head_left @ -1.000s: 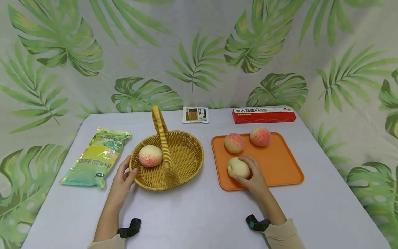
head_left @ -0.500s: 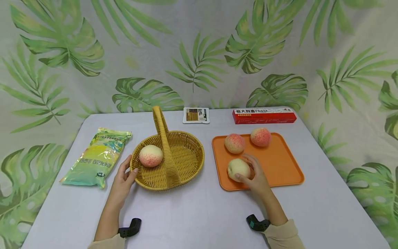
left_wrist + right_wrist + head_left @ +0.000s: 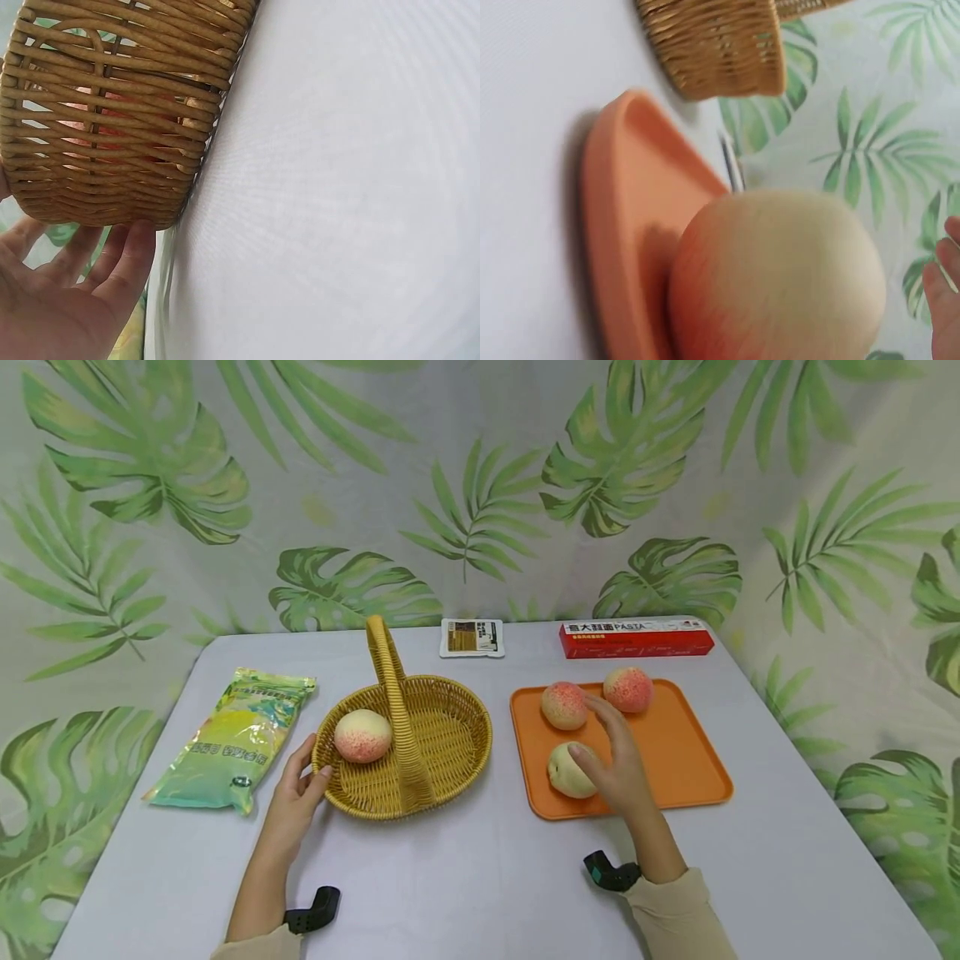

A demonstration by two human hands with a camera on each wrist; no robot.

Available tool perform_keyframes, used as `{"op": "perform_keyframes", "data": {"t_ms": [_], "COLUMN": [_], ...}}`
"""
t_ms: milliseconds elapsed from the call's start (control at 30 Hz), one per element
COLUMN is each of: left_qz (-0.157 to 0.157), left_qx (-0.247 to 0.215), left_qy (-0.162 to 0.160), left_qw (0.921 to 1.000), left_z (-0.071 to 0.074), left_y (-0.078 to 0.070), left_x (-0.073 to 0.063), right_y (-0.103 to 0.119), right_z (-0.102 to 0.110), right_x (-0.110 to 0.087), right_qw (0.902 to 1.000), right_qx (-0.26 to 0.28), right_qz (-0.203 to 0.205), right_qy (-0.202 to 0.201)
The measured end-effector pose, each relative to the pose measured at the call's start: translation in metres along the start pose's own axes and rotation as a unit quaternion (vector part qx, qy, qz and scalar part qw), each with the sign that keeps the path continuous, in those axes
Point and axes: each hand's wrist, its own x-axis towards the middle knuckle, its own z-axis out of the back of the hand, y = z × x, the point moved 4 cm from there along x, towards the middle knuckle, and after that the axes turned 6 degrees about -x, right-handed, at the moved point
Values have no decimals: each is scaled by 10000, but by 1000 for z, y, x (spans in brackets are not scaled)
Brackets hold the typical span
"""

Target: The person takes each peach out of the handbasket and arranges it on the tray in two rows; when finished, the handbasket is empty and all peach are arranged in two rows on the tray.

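Observation:
A yellow wicker basket (image 3: 453, 777) with an upright handle stands left of centre, with a pale peach (image 3: 363, 736) blushed red in its left end. My left hand (image 3: 297, 793) holds the basket's left side, thumb at the rim, fingers against the outer wall. In the left wrist view its fingertips meet the woven side (image 3: 97, 180). On the orange tray (image 3: 660, 760) lie three peaches: a pale one (image 3: 572, 771) in front, a red-speckled one (image 3: 565, 706) behind it, and another (image 3: 628, 690) at the back. My right hand (image 3: 618, 764) hovers beside the pale front peach, fingers extended, holding nothing.
A green and yellow plastic bag (image 3: 232, 739) lies left of the basket. At the back edge are a small flat packet (image 3: 472, 637) and a red pasta box (image 3: 637, 639). A leaf-patterned cloth (image 3: 480, 485) hangs behind the white table (image 3: 465, 885).
My right hand has let go of the pale front peach and lifted up and away, its fingers spreading. The peach stays on the tray. My left hand remains at the basket.

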Motion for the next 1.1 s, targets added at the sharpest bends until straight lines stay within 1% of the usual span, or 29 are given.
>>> {"op": "perform_keyframes", "data": {"t_ms": [100, 200, 233, 333, 400, 467, 533, 767, 833, 933, 1033, 1100], "left_qz": [-26, -33, -37, -45, -69, -75, -76, 48, 72, 74, 31, -1], "left_qx": [-20, -38, -40, 0, 9, 18, 2, 26, 30, 22, -2, -19], "left_qy": [7, 20, 27, 12, 6, 3, 25, 38, 29, 25, 49, 77], "left_qw": [10000, 10000, 10000, 10000, 10000, 10000, 10000, 10000, 10000, 10000, 10000, 10000], "left_z": [0, 0, 0, 0, 0, 1, 1, 0, 1, 2, 1, 1], "left_y": [-1, -1, -1, -1, -1, -2, -2, -1, 0, 1, 1, 1], "left_x": [0, 0, 0, -1, -1, -1, -1, -1, -1, 0, 0, 0], "right_y": [0, -4, -5, 2, 11, 20, 28, 51, 55, 60, 63, 64], "right_z": [-12, -32, -40, -68, -88, -106, -122, -169, -182, -200, -215, -223], "right_x": [13, 25, 29, 43, 52, 60, 66, 79, 82, 84, 84, 83], "right_qw": [9994, 9982, 9977, 9938, 9886, 9828, 9768, 9554, 9497, 9423, 9353, 9324], "right_qx": [187, 95, 51, -140, -210, -324, -416, -557, -494, -449, -434, -361], "right_qz": [-198, -241, -173, 297, 562, 839, 952, 1184, 1293, 1345, 1409, 1403], "right_qy": [204, 536, 660, 1064, 1380, 1613, 1871, 2647, 2809, 3032, 3217, 3310]}}
